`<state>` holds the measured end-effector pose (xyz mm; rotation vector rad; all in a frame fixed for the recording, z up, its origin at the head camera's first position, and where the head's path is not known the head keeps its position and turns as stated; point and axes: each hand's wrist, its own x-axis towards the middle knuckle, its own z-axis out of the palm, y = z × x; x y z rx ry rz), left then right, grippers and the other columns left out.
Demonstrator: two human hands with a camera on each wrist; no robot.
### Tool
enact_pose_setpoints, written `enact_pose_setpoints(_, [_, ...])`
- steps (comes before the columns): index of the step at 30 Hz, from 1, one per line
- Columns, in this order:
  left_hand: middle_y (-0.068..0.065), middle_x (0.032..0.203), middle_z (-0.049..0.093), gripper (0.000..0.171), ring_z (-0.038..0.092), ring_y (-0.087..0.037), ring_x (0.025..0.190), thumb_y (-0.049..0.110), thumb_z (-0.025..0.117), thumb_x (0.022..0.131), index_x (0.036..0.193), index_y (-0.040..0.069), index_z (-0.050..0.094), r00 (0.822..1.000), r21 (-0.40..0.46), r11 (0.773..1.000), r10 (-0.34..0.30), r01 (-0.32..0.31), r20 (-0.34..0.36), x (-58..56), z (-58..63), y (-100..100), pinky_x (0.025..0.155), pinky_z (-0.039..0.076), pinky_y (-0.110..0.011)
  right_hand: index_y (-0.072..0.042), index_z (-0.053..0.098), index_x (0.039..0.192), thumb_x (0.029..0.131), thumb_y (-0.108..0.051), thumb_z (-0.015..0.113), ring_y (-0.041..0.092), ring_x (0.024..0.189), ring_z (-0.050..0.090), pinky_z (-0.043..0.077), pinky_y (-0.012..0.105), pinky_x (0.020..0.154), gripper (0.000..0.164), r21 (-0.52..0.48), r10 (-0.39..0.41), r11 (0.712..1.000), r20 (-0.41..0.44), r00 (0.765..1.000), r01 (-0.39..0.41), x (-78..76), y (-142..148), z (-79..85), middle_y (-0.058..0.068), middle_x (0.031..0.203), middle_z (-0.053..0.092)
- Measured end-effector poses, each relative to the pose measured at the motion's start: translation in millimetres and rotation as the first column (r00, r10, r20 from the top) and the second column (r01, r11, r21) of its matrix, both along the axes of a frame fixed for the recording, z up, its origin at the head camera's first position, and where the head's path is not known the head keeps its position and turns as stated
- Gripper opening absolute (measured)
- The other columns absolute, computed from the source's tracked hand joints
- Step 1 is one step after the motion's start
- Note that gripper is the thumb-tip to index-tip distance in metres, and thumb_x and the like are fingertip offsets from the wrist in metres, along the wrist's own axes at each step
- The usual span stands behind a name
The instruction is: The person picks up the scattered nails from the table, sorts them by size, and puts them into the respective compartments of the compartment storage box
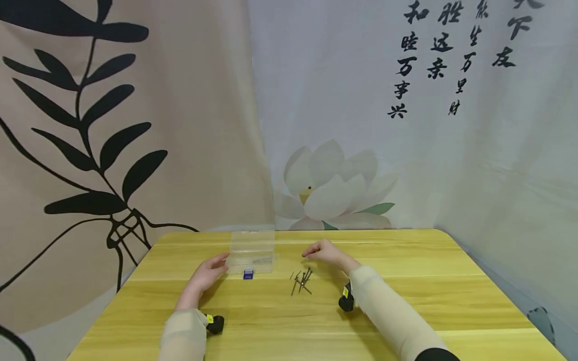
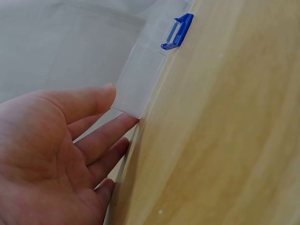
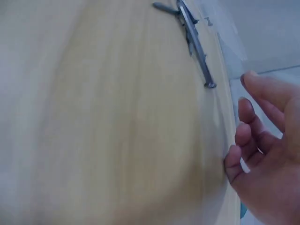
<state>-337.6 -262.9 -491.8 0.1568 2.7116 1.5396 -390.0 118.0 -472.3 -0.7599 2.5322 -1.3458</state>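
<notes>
A clear plastic box (image 1: 237, 268) with a blue latch (image 1: 248, 275) lies on the table, its transparent lid (image 1: 253, 240) raised at the back. Something small and greyish shows faintly inside, too blurred to name. My left hand (image 1: 209, 273) is at the box's left side; in the left wrist view its thumb and fingertips touch the corner, fingers fairly straight. Several metal nails (image 1: 301, 282) of different lengths lie in a loose pile right of the box. Just beyond that pile hovers my right hand (image 1: 328, 252), fingers loosely bent, with nothing visible between them in the right wrist view.
The wooden table (image 1: 406, 281) extends to both sides, with its back edge close behind the box. A printed curtain (image 1: 203, 125) hangs behind it. Black cameras, one of them the right wrist camera (image 1: 346, 298), sit below both wrists.
</notes>
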Motion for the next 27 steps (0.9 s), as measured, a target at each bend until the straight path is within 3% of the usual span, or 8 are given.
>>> enact_pose_setpoints(2, [-0.031,0.137,0.047,0.046,0.044,-0.046,0.126,0.012,0.053,0.1,0.144,0.0,0.044,1.0,-0.007,1.0,0.007,-0.007,0.0,4.8,4.0,2.8,0.103,0.037,-0.056,0.003,0.071,0.11,0.095,-0.008,0.06,0.027,0.109,0.061,0.048,0.043,0.093,0.021,0.005,-0.002,1.0,0.024,1.0,0.002,2.8,4.9,-2.0,0.013,0.113,0.069])
enact_pose_setpoints(8, [-0.029,0.138,0.047,0.047,0.043,-0.045,0.128,0.012,0.053,0.1,0.145,0.003,0.044,0.999,-0.002,1.0,0.031,-0.031,0.015,4.8,0.6,3.4,0.105,0.034,-0.056,0.002,0.071,0.11,0.091,-0.006,0.064,0.017,0.098,0.062,0.05,0.032,0.083,0.022,0.024,0.065,0.997,0.065,0.996,-0.067,5.2,15.8,-6.3,0.011,0.112,0.069])
enact_pose_setpoints(13, [-0.029,0.139,0.046,0.047,0.042,-0.045,0.128,0.014,0.053,0.1,0.145,0.004,0.043,0.999,-0.002,1.0,0.03,-0.03,0.02,5.6,1.6,4.0,0.104,0.034,-0.056,-0.001,0.072,0.109,0.084,-0.001,0.069,0.011,0.081,0.052,0.044,0.027,0.074,0.025,0.039,0.099,0.994,0.099,0.99,-0.104,6.6,20.4,-7.3,0.008,0.109,0.068])
enact_pose_setpoints(17, [-0.029,0.14,0.044,0.048,0.041,-0.046,0.129,0.015,0.052,0.101,0.146,0.004,0.042,0.999,0.002,1.0,0.025,-0.025,0.029,7.7,3.5,3.8,0.104,0.034,-0.057,-0.004,0.072,0.111,0.084,-0.003,0.071,0.012,0.072,0.047,0.041,0.027,0.068,0.026,0.032,0.099,0.994,0.145,0.984,-0.104,8.4,21.0,-9.1,0.006,0.097,0.064])
enact_pose_setpoints(27, [-0.03,0.139,0.045,0.048,0.04,-0.047,0.128,0.014,0.052,0.101,0.146,0.003,0.042,0.999,0.003,1.0,0.023,-0.023,0.023,7.1,3.7,3.8,0.104,0.034,-0.057,-0.005,0.074,0.105,0.082,-0.004,0.075,0.014,0.083,0.05,0.044,0.029,0.074,0.023,0.067,0.08,0.994,0.107,0.991,-0.087,8.7,19.1,-13.0,0.001,0.101,0.064])
